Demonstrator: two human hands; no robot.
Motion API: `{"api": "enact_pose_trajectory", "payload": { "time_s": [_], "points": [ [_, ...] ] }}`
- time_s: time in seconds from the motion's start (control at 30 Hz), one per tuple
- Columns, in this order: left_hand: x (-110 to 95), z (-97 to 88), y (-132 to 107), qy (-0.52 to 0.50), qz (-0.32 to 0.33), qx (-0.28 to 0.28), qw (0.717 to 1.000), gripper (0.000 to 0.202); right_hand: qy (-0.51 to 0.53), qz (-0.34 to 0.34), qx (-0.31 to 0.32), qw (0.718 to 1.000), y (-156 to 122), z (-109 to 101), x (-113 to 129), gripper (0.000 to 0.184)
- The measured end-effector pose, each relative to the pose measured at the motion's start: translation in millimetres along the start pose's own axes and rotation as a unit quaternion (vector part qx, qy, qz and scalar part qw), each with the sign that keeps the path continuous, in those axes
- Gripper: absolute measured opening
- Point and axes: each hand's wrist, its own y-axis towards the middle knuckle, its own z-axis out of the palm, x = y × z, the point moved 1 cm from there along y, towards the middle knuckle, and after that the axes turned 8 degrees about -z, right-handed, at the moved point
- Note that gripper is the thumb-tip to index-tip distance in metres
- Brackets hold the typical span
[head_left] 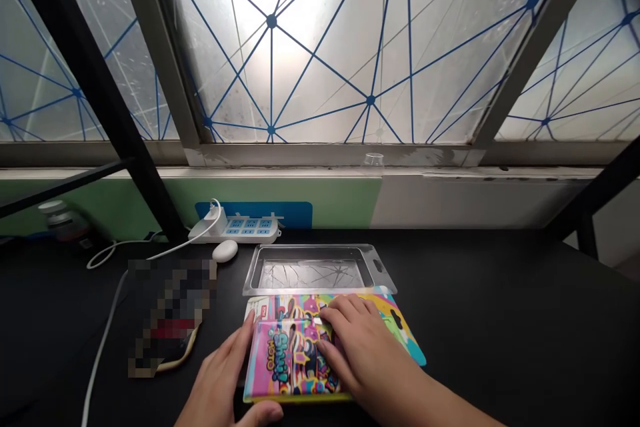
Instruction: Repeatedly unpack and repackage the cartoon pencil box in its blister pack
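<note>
Right now, a shiny, flat packet with pink, blue and yellow pictures (280, 363) lies on top of a bright printed card with a rounded blue and yellow end (411, 345), and the card lies flat on the black desk (500, 320). Both look longer from side to side than from front to back, though the packet's right end is hidden. The left hand (219, 373) is at the short left side, with its long fingers touching the edge and its thumb spread away by the near left corner. The right hand (361, 345) comes in from the right and lies over the packet, so it covers more of it than the left hand does. Its thumb and pointing finger are a little bit apart on the pictures, but I cannot tell if they pinch anything. The packet is under the right fingers, and just to the right of the left fingers. Just behind the card sits a see-through plastic tray with a wide rim (384, 273), also lying longways from side to side. Neither hand touches that tray.
</note>
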Motion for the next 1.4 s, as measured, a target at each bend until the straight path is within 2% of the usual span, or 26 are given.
{"api": "enact_pose_trajectory", "payload": {
  "time_s": [0.23,0.4,0.57,0.7,0.8,0.87,0.93,1.03,1.23,1.3,1.4],
  "points": [
    [-2,5.4,6,-0.006,0.02,-0.034,0.999,0.095,-0.026,0.013,-0.014,0.999,4,17,0,0.017],
    [-5,4.6,6,-0.012,0.01,-0.023,1.0,0.093,-0.078,-0.013,-0.071,0.994,6,20,4,0.015],
    [-6,1.0,2,-0.041,-0.039,-0.014,0.998,0.082,-0.101,-0.072,-0.168,0.978,10,9,4,0.009],
    [1,-5.5,3,-0.101,-0.054,0.023,0.993,0.063,-0.109,-0.156,-0.214,0.958,-4,-8,10,0.011],
    [9,-8.4,6,-0.17,-0.05,0.048,0.983,0.085,-0.123,-0.224,-0.223,0.941,-29,-22,16,0.01],
    [11,-7.9,7,-0.19,-0.043,0.05,0.98,0.093,-0.116,-0.239,-0.206,0.942,-50,-27,16,0.016],
    [10,-5.9,4,-0.172,-0.039,0.044,0.983,0.082,-0.089,-0.222,-0.154,0.959,-72,-28,10,0.027],
    [10,-4.0,-1,-0.099,-0.034,0.036,0.994,0.061,-0.045,-0.145,-0.083,0.985,-100,-23,-10,0.041],
    [16,-7.6,-2,-0.003,0.018,0.07,0.997,0.077,-0.002,0.018,-0.054,0.998,-123,-9,-50,0.098],
    [16,-7.3,-2,-0.002,0.02,0.066,0.998,0.077,0.003,0.049,-0.037,0.998,-123,-5,-56,0.103],
    [13,-5.0,-3,-0.035,-0.003,0.049,0.998,0.067,0.017,0.053,-0.033,0.998,-119,0,-60,0.093]
  ]
}}
